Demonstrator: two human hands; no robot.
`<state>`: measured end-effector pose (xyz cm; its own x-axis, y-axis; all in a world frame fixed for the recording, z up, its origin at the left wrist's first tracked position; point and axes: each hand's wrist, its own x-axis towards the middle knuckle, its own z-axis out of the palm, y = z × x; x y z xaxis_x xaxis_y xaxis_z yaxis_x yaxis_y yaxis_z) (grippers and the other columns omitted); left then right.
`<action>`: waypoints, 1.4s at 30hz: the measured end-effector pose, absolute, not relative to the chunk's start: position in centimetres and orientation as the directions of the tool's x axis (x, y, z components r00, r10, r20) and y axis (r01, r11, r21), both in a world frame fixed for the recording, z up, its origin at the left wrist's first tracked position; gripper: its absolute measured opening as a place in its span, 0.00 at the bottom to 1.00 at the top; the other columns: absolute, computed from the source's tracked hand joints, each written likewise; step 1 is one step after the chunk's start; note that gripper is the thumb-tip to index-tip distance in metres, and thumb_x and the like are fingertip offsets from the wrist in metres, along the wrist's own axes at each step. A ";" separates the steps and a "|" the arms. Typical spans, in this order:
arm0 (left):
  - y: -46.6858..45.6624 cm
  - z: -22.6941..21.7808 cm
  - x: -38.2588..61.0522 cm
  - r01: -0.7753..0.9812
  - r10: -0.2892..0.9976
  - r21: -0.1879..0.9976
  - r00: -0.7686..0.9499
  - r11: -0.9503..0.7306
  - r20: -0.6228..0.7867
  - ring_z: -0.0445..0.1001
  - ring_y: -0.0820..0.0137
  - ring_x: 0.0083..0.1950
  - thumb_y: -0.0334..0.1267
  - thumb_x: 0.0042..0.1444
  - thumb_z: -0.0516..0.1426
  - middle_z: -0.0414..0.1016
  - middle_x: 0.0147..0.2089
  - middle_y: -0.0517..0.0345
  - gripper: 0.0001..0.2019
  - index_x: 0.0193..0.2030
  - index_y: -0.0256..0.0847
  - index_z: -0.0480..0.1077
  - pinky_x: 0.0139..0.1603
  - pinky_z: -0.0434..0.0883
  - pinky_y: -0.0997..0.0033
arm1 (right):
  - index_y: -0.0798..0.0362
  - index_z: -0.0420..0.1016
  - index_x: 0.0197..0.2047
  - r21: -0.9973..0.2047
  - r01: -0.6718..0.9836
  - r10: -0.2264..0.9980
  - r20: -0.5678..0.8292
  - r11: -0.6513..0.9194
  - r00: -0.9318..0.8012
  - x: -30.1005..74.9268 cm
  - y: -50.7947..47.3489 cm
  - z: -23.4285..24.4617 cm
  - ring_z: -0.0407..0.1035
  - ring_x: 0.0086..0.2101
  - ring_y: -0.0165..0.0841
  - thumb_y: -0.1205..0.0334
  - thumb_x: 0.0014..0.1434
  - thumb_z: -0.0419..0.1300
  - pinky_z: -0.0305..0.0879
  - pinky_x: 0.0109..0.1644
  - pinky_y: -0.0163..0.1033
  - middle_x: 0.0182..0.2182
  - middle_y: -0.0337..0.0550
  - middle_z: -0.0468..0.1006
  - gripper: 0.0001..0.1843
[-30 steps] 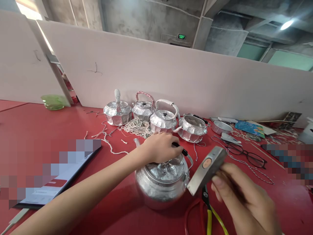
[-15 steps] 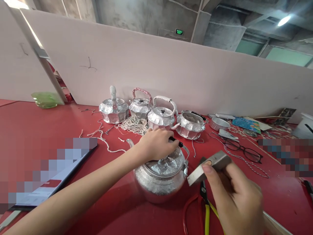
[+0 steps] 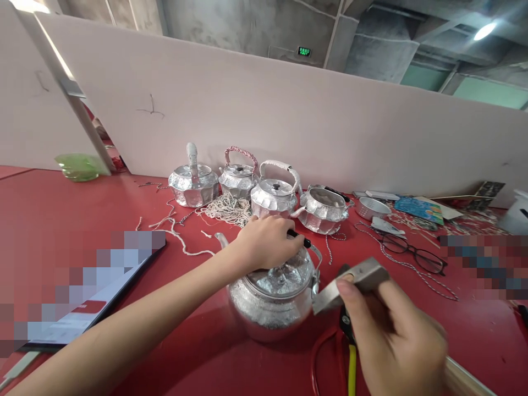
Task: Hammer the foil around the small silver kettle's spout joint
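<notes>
A dented silver metal kettle stands in front of me on the red table. My left hand is closed over its black-gripped handle, above the lid. My right hand grips a hammer close to its head; the blocky metal head has one end at the kettle's right side, by the handle joint. Whether that end touches the kettle I cannot tell. Part of the hammer's wooden handle shows below my wrist. Red- and yellow-handled tools with a dark pivot lie below the hammer head, partly hidden.
Several silver kettles, one with a white-wrapped handle, stand along the pale partition. Loose cord lies between them. A tablet is at left. Glasses, a perforated metal cup and scraps lie right.
The hammer head has moved slightly left, in toward the kettle's side. My left hand keeps its grip on the kettle handle. The whole view has shifted a little.
</notes>
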<state>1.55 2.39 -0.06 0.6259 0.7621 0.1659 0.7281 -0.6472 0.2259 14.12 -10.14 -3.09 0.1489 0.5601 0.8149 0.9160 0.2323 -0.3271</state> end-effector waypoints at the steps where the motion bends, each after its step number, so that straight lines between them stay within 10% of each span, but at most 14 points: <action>1: 2.4 -0.1 1.6 0.724 0.760 0.232 0.628 -0.650 0.168 0.70 0.59 0.42 0.50 0.56 0.41 0.72 0.40 0.50 0.20 0.36 0.40 0.69 0.41 0.64 0.57 | 0.52 0.66 0.24 -0.321 0.922 0.570 0.808 0.215 0.149 14.1 -10.1 -3.1 0.62 0.16 0.20 0.52 0.53 0.56 0.55 0.19 0.24 0.15 0.31 0.68 0.14; 42: 2.3 0.1 1.5 0.732 0.763 0.215 0.623 -0.647 0.174 0.69 0.62 0.41 0.49 0.56 0.42 0.73 0.40 0.53 0.19 0.36 0.41 0.69 0.41 0.64 0.60 | 0.53 0.67 0.25 -0.319 0.914 0.540 0.830 0.250 0.141 13.8 -10.4 -3.8 0.61 0.16 0.20 0.53 0.53 0.57 0.57 0.22 0.24 0.17 0.34 0.70 0.13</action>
